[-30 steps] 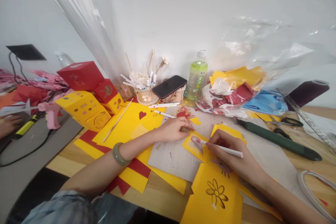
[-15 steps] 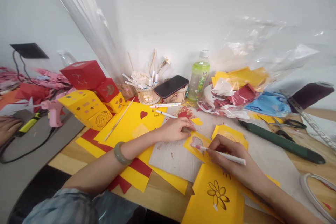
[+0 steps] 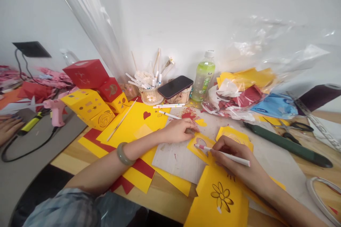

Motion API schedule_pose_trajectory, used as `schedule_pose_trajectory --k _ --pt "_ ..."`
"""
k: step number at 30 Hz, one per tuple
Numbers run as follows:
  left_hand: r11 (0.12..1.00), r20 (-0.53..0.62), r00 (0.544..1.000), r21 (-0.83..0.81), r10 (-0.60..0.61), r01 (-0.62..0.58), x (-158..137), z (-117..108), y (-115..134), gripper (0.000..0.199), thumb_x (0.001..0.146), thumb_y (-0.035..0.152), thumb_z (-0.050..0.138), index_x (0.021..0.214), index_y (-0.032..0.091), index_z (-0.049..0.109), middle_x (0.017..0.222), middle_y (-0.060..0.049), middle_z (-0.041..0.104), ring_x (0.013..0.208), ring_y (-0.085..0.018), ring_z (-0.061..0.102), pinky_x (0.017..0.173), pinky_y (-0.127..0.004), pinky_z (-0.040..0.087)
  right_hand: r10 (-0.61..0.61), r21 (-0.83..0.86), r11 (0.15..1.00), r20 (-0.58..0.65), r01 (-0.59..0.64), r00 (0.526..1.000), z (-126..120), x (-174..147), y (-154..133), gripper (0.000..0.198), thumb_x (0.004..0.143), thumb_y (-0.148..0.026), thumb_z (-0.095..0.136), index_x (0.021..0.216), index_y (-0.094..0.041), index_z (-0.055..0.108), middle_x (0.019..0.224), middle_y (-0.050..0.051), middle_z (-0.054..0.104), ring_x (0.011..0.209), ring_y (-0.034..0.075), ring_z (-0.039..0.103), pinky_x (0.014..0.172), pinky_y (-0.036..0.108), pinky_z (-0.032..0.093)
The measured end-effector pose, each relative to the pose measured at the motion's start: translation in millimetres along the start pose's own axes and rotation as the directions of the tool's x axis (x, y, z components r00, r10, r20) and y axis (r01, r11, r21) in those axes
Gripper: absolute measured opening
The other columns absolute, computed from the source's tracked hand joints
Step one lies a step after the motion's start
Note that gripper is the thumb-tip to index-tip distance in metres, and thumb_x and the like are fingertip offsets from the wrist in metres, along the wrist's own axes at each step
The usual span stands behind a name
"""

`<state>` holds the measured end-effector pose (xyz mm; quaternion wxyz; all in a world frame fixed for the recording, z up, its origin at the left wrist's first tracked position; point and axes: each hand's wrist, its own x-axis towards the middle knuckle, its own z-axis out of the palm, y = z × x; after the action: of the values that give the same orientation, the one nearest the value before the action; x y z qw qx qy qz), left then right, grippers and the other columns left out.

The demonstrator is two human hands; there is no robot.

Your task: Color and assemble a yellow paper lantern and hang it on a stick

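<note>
Head view looks busy lol, what just changed?

— Not much tbh. Right hand (image 3: 236, 150) is pinching a white marker pen with a pink tip (image 3: 237, 159), and that tip sits a touch lower than a second ago on a yellow card flap with a pale see-through patch (image 3: 199, 153), just right of centre frame. I'd guess it's the same bit of colouring carrying on.

— And the left hand (image 3: 176, 130)?

— Loosely curled at the flap's upper-left edge, probably steadying it. Can't tell if anything's under the fingers.

— Room to move?

— Leftward, yeah: bare pale grey board (image 3: 173, 163). A yellow card panel with a cut-out flower (image 3: 206, 200) crowds the flap's lower edge. Long dark-green tool (image 3: 290, 144) at right is well apart.
</note>
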<state>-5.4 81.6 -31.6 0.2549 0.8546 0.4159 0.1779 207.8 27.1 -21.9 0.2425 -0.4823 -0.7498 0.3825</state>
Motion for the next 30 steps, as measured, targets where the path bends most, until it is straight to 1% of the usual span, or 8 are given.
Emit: schedule_pose_trajectory --k 3,9,14,19,21,25,28,30 --pt "1.000 -0.002 1.000 0.002 0.003 -0.003 -0.2 0.2 -0.1 0.028 0.077 0.012 0.057 0.104 0.017 0.064 0.110 -0.004 0.061 0.092 -0.016 0.059 0.081 -0.025 0.045 -0.002 0.002 1.000 0.018 0.002 1.000 0.3 0.5 -1.3 0.027 0.084 -0.042 0.048 0.067 -0.021 0.048 0.060 -0.002 0.050 0.052 0.011 0.042 0.046 0.024 0.030" --pt "1.000 -0.002 1.000 0.006 0.009 -0.009 -0.3 -0.1 0.2 0.028 0.078 0.013 0.057 0.104 0.017 0.064 0.110 -0.004 0.061 0.094 -0.016 0.059 0.081 -0.024 0.045 0.011 0.025 1.000 0.012 -0.011 1.000 0.5 0.9 -1.6 0.027 0.082 -0.042 0.050 0.065 -0.021 0.048 0.058 -0.002 0.049 0.050 0.011 0.041 0.044 0.024 0.031" --pt "1.000 -0.003 1.000 0.013 0.016 -0.016 -0.9 -0.4 0.8 0.028 0.078 0.012 0.057 0.105 0.017 0.064 0.110 -0.004 0.061 0.094 -0.016 0.059 0.081 -0.025 0.045 0.075 0.104 0.992 0.006 -0.075 0.997 0.6 0.7 1.0 0.024 0.081 -0.040 0.051 0.067 -0.021 0.046 0.055 -0.004 0.047 0.045 0.009 0.041 0.042 0.023 0.031" --pt "1.000 -0.005 1.000 0.018 0.022 -0.022 -0.7 0.8 -1.1 0.029 0.077 0.013 0.056 0.104 0.018 0.064 0.110 -0.003 0.061 0.094 -0.016 0.059 0.082 -0.025 0.045 0.025 0.079 0.997 -0.009 -0.024 1.000 -0.5 -0.5 -0.6 0.024 0.081 -0.037 0.052 0.064 -0.021 0.046 0.057 -0.003 0.048 0.049 0.010 0.042 0.045 0.023 0.032" --pt "1.000 -0.005 1.000 0.018 0.026 -0.026 -0.5 1.5 -2.3 0.029 0.077 0.013 0.056 0.105 0.018 0.064 0.110 -0.003 0.061 0.093 -0.016 0.059 0.082 -0.025 0.045 0.042 0.095 0.995 -0.024 -0.039 0.999 -1.1 -1.0 -2.1 0.024 0.080 -0.037 0.053 0.064 -0.021 0.046 0.054 -0.004 0.046 0.047 0.009 0.040 0.043 0.023 0.030" --pt "0.999 -0.004 0.999 0.022 0.032 -0.032 -0.4 2.2 -3.6 0.029 0.078 0.013 0.056 0.105 0.017 0.064 0.110 -0.004 0.061 0.095 -0.016 0.059 0.083 -0.025 0.045 0.045 0.112 0.993 -0.007 -0.044 0.999 -0.8 -0.7 -3.4 0.025 0.080 -0.038 0.052 0.063 -0.021 0.045 0.056 -0.003 0.048 0.047 0.010 0.041 0.043 0.023 0.030" --pt "0.999 -0.005 0.999 0.025 0.032 -0.032 -0.4 1.8 -3.3 0.029 0.078 0.013 0.056 0.105 0.017 0.064 0.111 -0.004 0.061 0.096 -0.017 0.058 0.084 -0.025 0.044 0.073 0.133 0.989 -0.016 -0.070 0.997 0.3 0.3 -1.9 0.025 0.080 -0.039 0.053 0.065 -0.021 0.045 0.054 -0.004 0.046 0.045 0.009 0.039 0.042 0.023 0.029" --pt "0.999 -0.003 1.000 0.027 0.028 -0.028 -0.6 1.2 -2.6 0.029 0.078 0.013 0.056 0.105 0.017 0.064 0.111 -0.004 0.061 0.097 -0.017 0.058 0.084 -0.025 0.044 0.049 0.115 0.992 -0.004 -0.049 0.999 0.8 0.9 0.0 0.025 0.080 -0.039 0.053 0.065 -0.021 0.046 0.056 -0.004 0.046 0.047 0.010 0.040 0.043 0.023 0.030"
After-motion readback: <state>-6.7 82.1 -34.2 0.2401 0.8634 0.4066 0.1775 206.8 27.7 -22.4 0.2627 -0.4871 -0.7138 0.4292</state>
